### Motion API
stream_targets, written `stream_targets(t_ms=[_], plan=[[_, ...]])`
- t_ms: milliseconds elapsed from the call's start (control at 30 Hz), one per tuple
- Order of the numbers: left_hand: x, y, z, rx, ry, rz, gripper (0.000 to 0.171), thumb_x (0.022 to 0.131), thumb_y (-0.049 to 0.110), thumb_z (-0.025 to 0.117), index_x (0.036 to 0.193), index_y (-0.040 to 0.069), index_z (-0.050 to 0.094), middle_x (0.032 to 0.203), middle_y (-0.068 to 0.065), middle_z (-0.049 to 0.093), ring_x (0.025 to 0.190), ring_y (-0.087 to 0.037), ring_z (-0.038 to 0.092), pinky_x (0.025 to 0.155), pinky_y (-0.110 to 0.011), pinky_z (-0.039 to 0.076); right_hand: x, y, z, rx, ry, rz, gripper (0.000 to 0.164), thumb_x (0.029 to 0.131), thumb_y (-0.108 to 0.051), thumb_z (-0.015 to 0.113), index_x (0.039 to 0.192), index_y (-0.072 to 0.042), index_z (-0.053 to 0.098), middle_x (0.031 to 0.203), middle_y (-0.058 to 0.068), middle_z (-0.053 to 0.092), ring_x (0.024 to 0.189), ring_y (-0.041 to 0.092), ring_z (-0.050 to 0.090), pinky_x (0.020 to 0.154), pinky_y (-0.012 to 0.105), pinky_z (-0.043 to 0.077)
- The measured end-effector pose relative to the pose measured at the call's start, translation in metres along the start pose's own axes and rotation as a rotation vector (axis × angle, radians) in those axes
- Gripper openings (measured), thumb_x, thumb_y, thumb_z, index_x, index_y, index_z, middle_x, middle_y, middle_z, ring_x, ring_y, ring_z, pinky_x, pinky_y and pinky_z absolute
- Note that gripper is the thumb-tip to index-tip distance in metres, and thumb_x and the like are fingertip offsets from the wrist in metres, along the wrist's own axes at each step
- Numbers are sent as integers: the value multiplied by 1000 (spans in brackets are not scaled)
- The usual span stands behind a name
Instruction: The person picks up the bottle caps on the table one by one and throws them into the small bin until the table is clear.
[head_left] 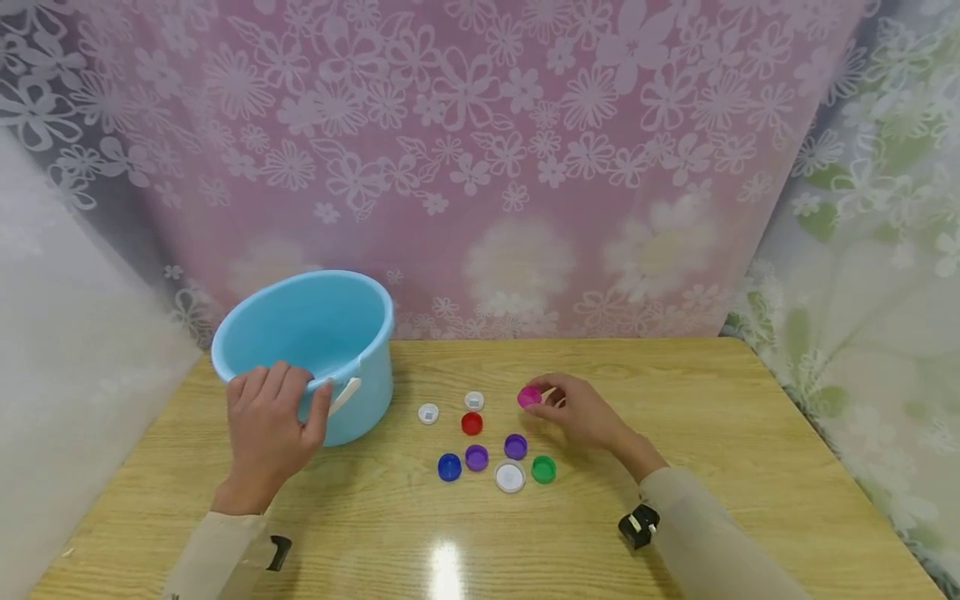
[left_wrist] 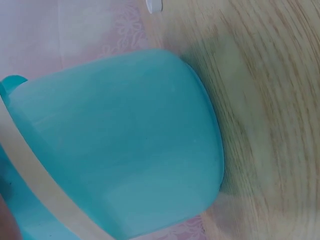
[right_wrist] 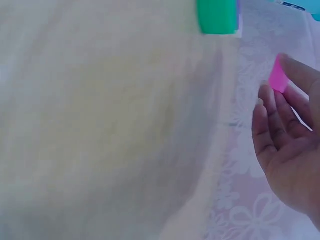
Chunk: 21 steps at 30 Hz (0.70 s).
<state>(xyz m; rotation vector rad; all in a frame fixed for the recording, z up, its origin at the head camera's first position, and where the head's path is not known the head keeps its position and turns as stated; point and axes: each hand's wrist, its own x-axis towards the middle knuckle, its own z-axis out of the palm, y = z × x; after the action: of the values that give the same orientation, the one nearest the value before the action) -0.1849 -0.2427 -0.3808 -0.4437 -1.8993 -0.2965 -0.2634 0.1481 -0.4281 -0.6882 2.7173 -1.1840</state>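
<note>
A light blue bucket [head_left: 371,367] stands at the left of the table, also large in the left wrist view. My left hand [head_left: 273,421] grips its near rim, with the fingers over the edge. Between the thumb and fingers of my right hand [head_left: 585,412] is a pink bottle cap [head_left: 529,397]; the right wrist view shows the pink cap [right_wrist: 278,76] pinched on edge. Left of that hand lie a red cap [head_left: 472,423] and two small white caps, one of them [head_left: 428,413] nearest the bucket. Closer to me are purple caps [head_left: 476,457], a blue cap [head_left: 449,467], a larger white cap [head_left: 510,476] and a green cap [head_left: 543,469].
The wooden table [head_left: 720,467] reaches back to a pink floral curtain [head_left: 495,167]. A pale leafy curtain [head_left: 885,292] hangs along the right side. The bucket's white handle [head_left: 346,396] hangs down on its near side, next to my left thumb.
</note>
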Motion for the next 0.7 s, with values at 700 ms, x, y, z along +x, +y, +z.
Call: stream_targets(t_ms=[700], plan=[[-2, 0, 2, 12, 29, 3, 41, 93, 39, 48, 71, 5, 51, 63, -10, 44, 58, -33, 40, 65, -50, 30, 60, -67, -4, 121, 228, -108, 42, 90, -31, 66, 128, -15, 59, 112, 2, 62, 88, 17, 60, 70, 33, 51]])
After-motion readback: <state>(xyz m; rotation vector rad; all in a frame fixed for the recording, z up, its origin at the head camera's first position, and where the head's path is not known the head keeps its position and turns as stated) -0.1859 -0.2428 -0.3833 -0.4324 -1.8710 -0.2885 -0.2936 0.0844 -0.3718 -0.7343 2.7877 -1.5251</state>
